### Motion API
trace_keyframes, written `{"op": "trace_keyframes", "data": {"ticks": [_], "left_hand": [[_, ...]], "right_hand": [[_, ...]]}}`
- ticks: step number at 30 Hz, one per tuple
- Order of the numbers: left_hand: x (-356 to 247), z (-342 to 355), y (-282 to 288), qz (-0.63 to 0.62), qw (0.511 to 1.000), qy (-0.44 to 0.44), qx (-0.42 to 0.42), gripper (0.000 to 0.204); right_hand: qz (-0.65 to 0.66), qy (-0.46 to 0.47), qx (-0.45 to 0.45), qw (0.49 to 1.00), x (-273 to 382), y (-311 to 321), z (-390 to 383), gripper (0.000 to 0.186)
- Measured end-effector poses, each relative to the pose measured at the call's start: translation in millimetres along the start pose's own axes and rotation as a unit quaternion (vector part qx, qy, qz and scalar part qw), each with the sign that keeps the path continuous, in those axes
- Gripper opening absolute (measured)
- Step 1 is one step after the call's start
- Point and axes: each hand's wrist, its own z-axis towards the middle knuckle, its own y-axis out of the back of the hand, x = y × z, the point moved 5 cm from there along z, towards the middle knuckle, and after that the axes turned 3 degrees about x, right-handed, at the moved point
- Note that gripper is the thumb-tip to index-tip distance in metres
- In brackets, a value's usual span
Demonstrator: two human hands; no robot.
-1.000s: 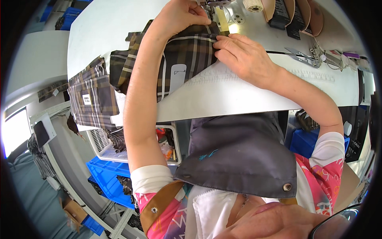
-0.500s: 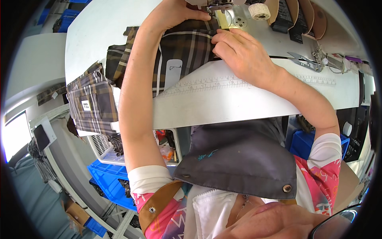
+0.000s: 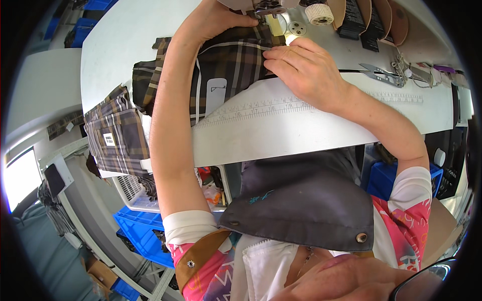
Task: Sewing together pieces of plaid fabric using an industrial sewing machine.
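Observation:
A dark plaid fabric piece (image 3: 228, 67) lies on the white sewing table (image 3: 301, 130), its far end under the sewing machine's presser foot (image 3: 268, 11) at the top edge. My left hand (image 3: 218, 17) presses the fabric down just left of the foot, fingers curled over the cloth. My right hand (image 3: 304, 70) lies flat on the fabric's right edge, fingertips pushing toward the needle. A white label patch (image 3: 216, 90) shows on the cloth near my left forearm.
A stack of plaid pieces (image 3: 118, 133) hangs over the table's left edge. Thread snips (image 3: 381, 72) lie at the right, a thread spool (image 3: 320, 12) and dark labels (image 3: 359, 20) at the top. Blue crates (image 3: 143, 233) stand under the table. A ruler scale (image 3: 281, 108) runs along the table.
The view has shifted closer to the machine. Both hands have pushed the plaid fabric farther up toward the presser foot.

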Motion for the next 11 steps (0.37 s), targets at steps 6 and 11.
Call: {"op": "trace_keyframes", "data": {"ticks": [6, 11], "left_hand": [[6.2, 0.7, -4.6, 0.036, 0.999, 0.020, 0.027, 0.043], [7.9, -3.7, -2.3, 0.016, 1.000, 0.006, 0.015, 0.044]], "right_hand": [[-0.010, 0.001, -0.009, 1.000, 0.5, -0.3, -0.7, 0.010], [-0.011, -0.003, 0.011, 1.000, -0.4, -1.5, -0.2, 0.010]]}}
